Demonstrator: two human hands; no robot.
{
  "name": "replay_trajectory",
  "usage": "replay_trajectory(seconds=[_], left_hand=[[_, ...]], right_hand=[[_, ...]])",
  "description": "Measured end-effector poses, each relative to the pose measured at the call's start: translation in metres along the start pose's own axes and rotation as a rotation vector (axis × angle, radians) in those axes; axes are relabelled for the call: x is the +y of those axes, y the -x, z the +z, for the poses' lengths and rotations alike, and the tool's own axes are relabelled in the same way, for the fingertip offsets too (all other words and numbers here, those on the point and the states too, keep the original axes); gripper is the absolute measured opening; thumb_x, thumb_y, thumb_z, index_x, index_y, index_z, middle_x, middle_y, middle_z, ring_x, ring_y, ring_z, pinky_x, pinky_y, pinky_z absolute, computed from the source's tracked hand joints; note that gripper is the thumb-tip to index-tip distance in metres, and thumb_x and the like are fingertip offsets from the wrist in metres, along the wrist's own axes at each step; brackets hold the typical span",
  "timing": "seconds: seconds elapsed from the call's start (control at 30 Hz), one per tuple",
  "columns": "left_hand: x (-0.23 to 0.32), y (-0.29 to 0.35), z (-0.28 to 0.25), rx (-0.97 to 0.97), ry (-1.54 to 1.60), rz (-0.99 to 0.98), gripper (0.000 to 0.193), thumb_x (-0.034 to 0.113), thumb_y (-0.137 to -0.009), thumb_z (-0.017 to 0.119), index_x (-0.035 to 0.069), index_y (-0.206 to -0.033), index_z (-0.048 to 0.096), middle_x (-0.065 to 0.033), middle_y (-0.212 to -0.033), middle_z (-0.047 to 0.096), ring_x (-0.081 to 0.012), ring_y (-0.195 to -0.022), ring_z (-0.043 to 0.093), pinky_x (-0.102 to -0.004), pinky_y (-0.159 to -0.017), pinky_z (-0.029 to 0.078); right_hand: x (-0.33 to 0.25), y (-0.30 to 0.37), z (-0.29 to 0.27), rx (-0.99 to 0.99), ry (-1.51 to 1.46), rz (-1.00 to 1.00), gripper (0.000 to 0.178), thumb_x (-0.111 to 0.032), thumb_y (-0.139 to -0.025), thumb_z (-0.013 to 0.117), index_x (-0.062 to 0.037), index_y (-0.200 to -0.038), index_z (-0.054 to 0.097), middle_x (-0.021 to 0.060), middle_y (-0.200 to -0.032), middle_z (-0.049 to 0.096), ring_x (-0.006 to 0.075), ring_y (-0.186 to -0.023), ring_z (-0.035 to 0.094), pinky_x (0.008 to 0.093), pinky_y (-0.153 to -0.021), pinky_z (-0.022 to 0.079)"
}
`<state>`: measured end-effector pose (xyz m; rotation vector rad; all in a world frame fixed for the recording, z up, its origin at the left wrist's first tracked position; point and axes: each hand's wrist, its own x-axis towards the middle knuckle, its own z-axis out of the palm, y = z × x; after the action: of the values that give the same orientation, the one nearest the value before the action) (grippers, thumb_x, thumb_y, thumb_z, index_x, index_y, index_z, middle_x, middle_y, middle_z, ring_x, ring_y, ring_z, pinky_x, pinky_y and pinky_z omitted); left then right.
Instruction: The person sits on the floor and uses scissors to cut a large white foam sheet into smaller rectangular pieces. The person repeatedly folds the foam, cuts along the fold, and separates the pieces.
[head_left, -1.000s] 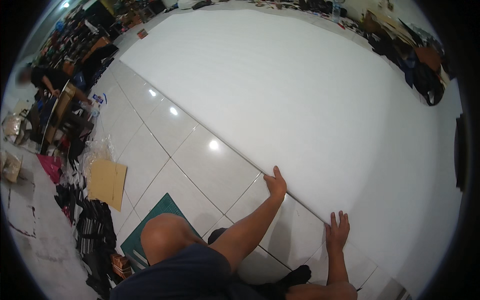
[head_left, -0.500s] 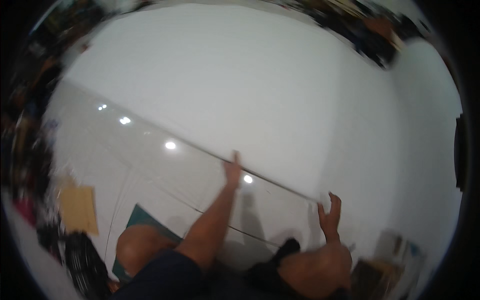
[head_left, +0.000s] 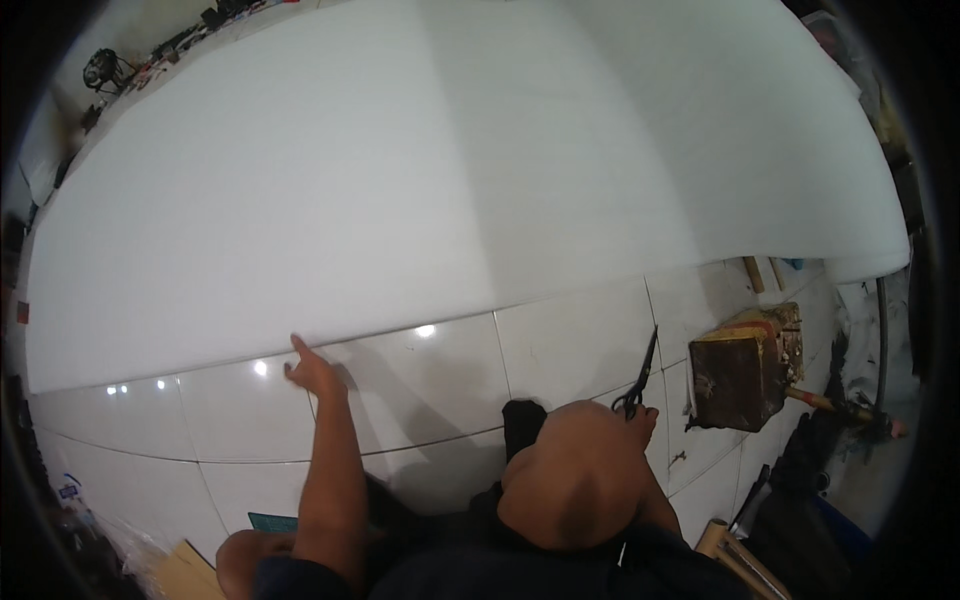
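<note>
A wide white sheet [head_left: 270, 190], apparently soft foam or padding, lies spread over the tiled floor in front of me. At its near edge is my left hand [head_left: 318, 374], with the thumb and a finger stretched apart and a fingertip at the border. Beside my right knee, my right hand [head_left: 646, 428] is closed on the handles of a pair of black scissors [head_left: 646, 372]. Their blades point away from me, toward the sheet. The knee partly hides the right forearm.
To the right stands a worn block [head_left: 738, 385] with a dark front, and a stick-like handle [head_left: 815, 400] beside it. The sheet bulges into a roll [head_left: 868, 262] at far right. A green mat [head_left: 272, 522] and brown cardboard [head_left: 190, 572] lie at lower left. A fan [head_left: 103, 70] stands far left.
The view has swung to the right. My right hand, empty and spread at the sheet's edge before, now holds the scissors beside my knee. My left hand is still at the edge.
</note>
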<state>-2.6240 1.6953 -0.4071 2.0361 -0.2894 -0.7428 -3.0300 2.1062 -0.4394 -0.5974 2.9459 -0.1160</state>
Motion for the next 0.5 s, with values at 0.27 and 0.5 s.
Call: replay_trajectory(seconds=[0.27, 0.5], left_hand=[[0.039, 0.135, 0.058, -0.992, -0.801, 1.592, 0.087, 0.052, -0.075, 0.070, 0.018, -0.145, 0.032, -0.0221, -0.150, 0.022, -0.0401, -0.139, 0.019, -0.0547, -0.113, 0.015], [-0.013, 0.130, 0.099, -1.056, -1.184, 1.763, 0.067, 0.049, -0.089, 0.054, 0.028, -0.147, 0.028, -0.0148, -0.155, 0.015, -0.0321, -0.143, 0.015, -0.0525, -0.115, 0.012]], right_hand=[[0.001, -0.044, -0.019, -0.256, -0.310, 0.213, 0.041, -0.024, -0.075, 0.071, 0.0041, -0.103, 0.059, 0.0193, -0.096, 0.065, 0.0329, -0.085, 0.064, 0.0394, -0.078, 0.051], [-0.067, -0.017, -0.070, -0.653, -1.155, 0.287, 0.029, -0.004, -0.081, 0.064, 0.0033, -0.107, 0.054, 0.0092, -0.091, 0.063, 0.0162, -0.079, 0.062, 0.0297, -0.070, 0.053]])
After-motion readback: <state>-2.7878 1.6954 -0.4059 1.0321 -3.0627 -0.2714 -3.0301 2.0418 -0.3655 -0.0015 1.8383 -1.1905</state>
